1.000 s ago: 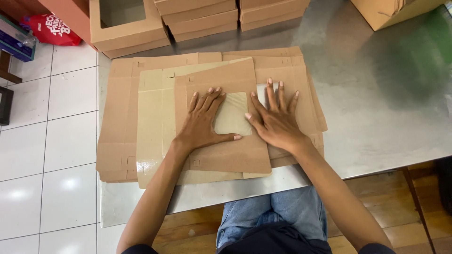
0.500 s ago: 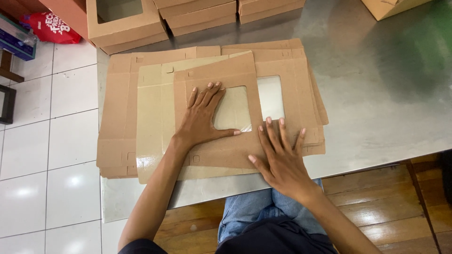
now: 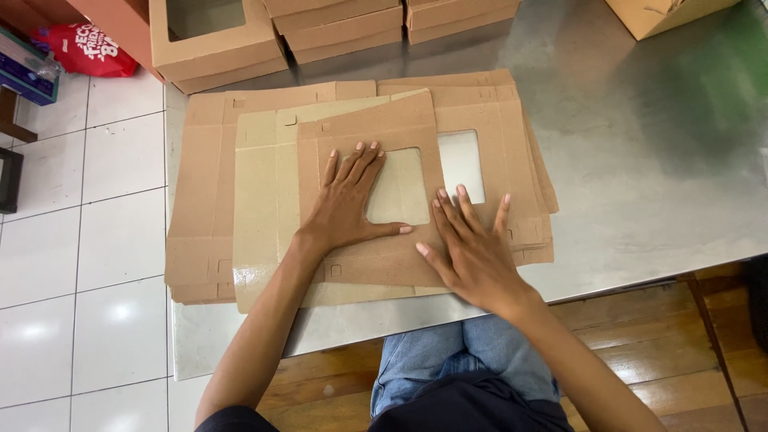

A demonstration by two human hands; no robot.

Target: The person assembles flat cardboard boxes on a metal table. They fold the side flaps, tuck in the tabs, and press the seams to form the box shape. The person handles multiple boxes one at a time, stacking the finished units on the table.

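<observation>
right hand (image 3: pixel 472 252): flat, fingers spread, pressing the near corner of the folded brown card flap (image 3: pixel 376 200) | left hand (image 3: pixel 346 204): flat, fingers open, on the same flap beside its square window | flap lies on a stack of flat cardboard sheets (image 3: pixel 208 200) on the shiny metal table (image 3: pixel 640 160) | far: made-up window boxes (image 3: pixel 212 40), nothing seen inside

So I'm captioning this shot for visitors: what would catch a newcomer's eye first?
First, the two hands pressed flat at the centre: the left hand and right hand lie on a flat brown cardboard box blank with a window cut-out, atop a stack of blanks on a steel table. Behind, at the table's far edge, stand folded windowed boxes.
</observation>
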